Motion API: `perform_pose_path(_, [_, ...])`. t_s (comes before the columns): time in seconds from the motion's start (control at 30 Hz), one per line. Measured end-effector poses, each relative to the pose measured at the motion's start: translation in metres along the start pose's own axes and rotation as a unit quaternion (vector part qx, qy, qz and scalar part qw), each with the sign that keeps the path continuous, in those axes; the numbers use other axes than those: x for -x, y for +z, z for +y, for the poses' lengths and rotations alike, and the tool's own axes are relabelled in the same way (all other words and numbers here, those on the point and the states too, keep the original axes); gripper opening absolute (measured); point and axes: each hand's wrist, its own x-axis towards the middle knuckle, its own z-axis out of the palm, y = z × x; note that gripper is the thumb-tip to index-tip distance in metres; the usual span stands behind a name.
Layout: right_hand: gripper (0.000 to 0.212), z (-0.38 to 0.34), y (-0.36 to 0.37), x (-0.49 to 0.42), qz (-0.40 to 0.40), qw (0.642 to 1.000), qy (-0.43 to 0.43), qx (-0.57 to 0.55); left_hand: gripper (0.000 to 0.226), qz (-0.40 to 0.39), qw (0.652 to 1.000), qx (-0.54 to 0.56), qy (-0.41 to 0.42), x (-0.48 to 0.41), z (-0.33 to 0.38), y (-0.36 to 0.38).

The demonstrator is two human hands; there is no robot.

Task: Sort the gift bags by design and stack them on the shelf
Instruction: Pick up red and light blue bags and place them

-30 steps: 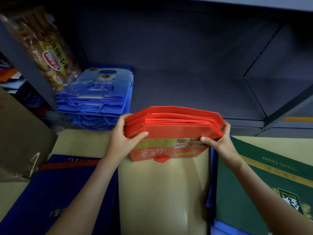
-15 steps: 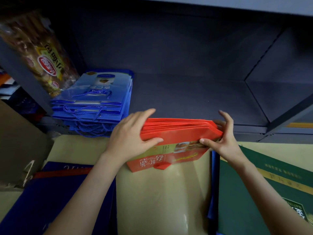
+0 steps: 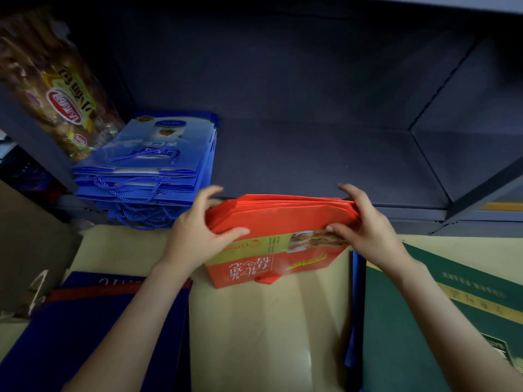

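Observation:
A stack of flat red gift bags [image 3: 283, 216] is held just in front of the dark grey shelf [image 3: 311, 159], its far edge at the shelf lip. My left hand [image 3: 198, 230] grips the stack's left end, thumb on top. My right hand [image 3: 365, 224] grips the right end, thumb pressed on the printed top bag. On the shelf's left side lies a pile of light blue gift bags [image 3: 152, 165] with rope handles hanging over the edge.
A packaged snack bag [image 3: 53, 89] leans at the upper left. Below lie a tan surface [image 3: 268, 329], a dark blue bag [image 3: 93, 321] at left, a green bag [image 3: 441, 321] at right, and a brown cardboard box [image 3: 25, 250] at far left.
The red stack tipped from upright toward flat and moved forward to the shelf edge. Both hands shifted with it, fingers spreading over its ends.

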Motion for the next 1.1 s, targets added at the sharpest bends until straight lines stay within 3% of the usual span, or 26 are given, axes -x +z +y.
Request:
perform_pose_path(0.1, [0.085,0.016,-0.001,-0.001,0.001,0.995,0.034,-0.097,0.066,-0.056,0.996,-0.004,-0.072,0.013,-0.032,0.004])
perform_pose_path(0.17, [0.077,0.029,-0.002,-0.002,-0.017,0.986,0.074,-0.15,0.066,-0.068,0.991,0.023,-0.112,0.018,-0.044,0.012])
perform_pose_path(0.33, [0.036,0.03,0.004,-0.005,0.016,0.974,0.12,-0.189,0.056,0.021,0.987,0.048,-0.153,0.016,-0.04,0.029])
perform_pose_path(0.4, [0.033,0.016,0.005,-0.011,0.066,0.979,0.102,-0.164,0.049,0.07,0.988,0.043,-0.134,0.012,-0.024,0.028])
perform_pose_path(0.47, [0.04,0.005,0.002,-0.022,0.142,0.97,0.087,-0.178,0.045,0.115,0.986,0.048,-0.106,0.002,-0.003,0.021])
perform_pose_path(0.53, [0.056,0.008,-0.006,-0.036,0.19,0.937,0.09,-0.278,0.043,0.143,0.984,0.062,-0.087,-0.016,0.016,0.015])
perform_pose_path(0.6, [0.074,0.022,-0.013,-0.046,0.147,0.918,0.127,-0.346,0.041,0.143,0.985,0.07,-0.068,-0.039,0.028,0.016])
perform_pose_path(0.67, [0.082,0.037,-0.009,-0.048,0.038,0.925,0.167,-0.339,0.039,0.125,0.989,0.061,-0.06,-0.062,0.031,0.026])
perform_pose_path(0.73, [0.084,0.04,0.006,-0.049,0.013,0.941,0.195,-0.276,0.039,0.108,0.99,0.054,-0.076,-0.083,0.023,0.04])
perform_pose_path(0.83, [0.12,0.031,0.031,-0.058,0.123,0.986,0.116,0.012,0.04,0.109,0.989,0.034,-0.097,-0.109,0.011,0.055])
perform_pose_path(0.93, [0.134,0.013,0.054,-0.056,0.158,0.944,-0.017,0.29,0.043,0.097,0.991,-0.012,-0.088,-0.13,0.004,0.061])
perform_pose_path(1.03, [0.135,0.014,0.08,-0.029,0.161,0.893,-0.128,0.401,0.051,0.096,0.99,-0.037,-0.1,-0.145,-0.003,0.064])
perform_pose_path(1.1, [0.137,0.024,0.099,-0.009,0.099,0.877,-0.185,0.432,0.056,0.097,0.988,-0.042,-0.113,-0.153,-0.007,0.067])
